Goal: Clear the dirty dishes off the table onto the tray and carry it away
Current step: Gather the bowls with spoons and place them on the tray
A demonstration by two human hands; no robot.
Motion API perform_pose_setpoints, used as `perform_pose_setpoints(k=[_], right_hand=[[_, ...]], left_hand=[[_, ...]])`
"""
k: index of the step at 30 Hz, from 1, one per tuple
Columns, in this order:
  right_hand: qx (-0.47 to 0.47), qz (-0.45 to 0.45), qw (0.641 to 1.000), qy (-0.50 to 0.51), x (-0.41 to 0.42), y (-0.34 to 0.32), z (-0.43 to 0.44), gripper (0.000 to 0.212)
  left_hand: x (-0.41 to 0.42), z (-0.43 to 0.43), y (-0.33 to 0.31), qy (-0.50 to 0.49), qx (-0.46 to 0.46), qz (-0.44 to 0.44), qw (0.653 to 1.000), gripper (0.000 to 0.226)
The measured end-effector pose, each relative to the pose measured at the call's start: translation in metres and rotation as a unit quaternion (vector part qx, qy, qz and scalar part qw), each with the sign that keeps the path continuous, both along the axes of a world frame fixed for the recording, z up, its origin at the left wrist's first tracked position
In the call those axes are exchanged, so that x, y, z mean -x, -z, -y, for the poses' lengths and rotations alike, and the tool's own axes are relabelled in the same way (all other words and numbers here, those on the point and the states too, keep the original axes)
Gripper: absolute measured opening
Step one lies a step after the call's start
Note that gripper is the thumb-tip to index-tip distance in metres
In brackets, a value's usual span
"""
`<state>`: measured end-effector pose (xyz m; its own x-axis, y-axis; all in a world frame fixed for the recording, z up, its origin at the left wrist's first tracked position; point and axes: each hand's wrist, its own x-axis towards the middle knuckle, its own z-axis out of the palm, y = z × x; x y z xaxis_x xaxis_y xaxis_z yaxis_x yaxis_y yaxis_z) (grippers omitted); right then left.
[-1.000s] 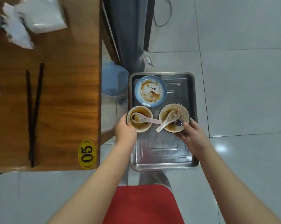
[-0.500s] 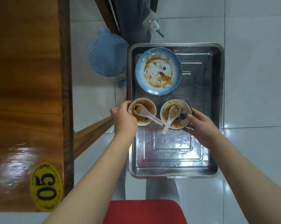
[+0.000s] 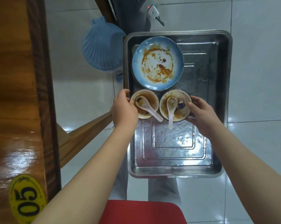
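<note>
A steel tray (image 3: pixel 217 97) lies in front of me, above the tiled floor. On its far left sits a blue plate (image 3: pixel 157 63) smeared with brown sauce. Just nearer are two small dirty bowls side by side, each with a white spoon in it. My left hand (image 3: pixel 123 110) grips the left bowl (image 3: pixel 148 101) by its left rim. My right hand (image 3: pixel 201 112) holds the right bowl (image 3: pixel 183 101) at its right rim. Both bowls are over the tray's middle; whether they rest on it I cannot tell.
The wooden table (image 3: pixel 12 94) with a yellow "05" sticker (image 3: pixel 27 202) runs down the left. A blue plastic stool (image 3: pixel 102 47) stands beyond the tray's left corner. A wooden bar (image 3: pixel 84 135) slants under the table. Something red (image 3: pixel 143 212) is at the bottom edge.
The view has shifted right and closer to the tray, so the chopsticks and tissues on the table have left the frame. Both hands stay on the bowls over the tray.
</note>
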<state>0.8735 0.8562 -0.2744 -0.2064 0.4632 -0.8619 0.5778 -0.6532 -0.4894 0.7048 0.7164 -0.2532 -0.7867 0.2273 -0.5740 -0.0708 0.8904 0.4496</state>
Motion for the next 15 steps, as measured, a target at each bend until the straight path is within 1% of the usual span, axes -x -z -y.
perform_pose_setpoints(k=[2,4,6,9,12,15], right_hand=[[-0.009,0.014,1.0,-0.001,0.0001,0.0008,-0.0016,0.03],[-0.015,0.015,1.0,-0.003,0.0006,0.0019,-0.0035,0.03],[-0.023,0.009,1.0,-0.007,0.0021,0.0023,-0.0044,0.028],[-0.028,-0.001,1.0,-0.002,0.0017,0.0033,-0.0041,0.028],[-0.015,-0.017,1.0,0.01,0.001,0.0001,-0.0021,0.027],[-0.011,-0.002,1.0,-0.002,0.0024,-0.0048,0.0023,0.038]], left_hand=[[-0.0003,0.0005,0.0009,-0.004,0.003,-0.008,1.0,0.024],[-0.0017,0.0,0.0007,0.018,0.008,-0.013,1.0,0.017],[-0.002,-0.0006,0.0008,0.027,0.01,-0.016,0.999,0.015],[-0.0014,0.0006,0.0032,0.019,0.008,-0.011,1.0,0.016],[-0.0026,0.0032,0.0026,0.015,-0.005,0.007,1.0,0.02],[-0.0084,0.0059,-0.0029,0.021,-0.011,0.045,0.999,0.03]])
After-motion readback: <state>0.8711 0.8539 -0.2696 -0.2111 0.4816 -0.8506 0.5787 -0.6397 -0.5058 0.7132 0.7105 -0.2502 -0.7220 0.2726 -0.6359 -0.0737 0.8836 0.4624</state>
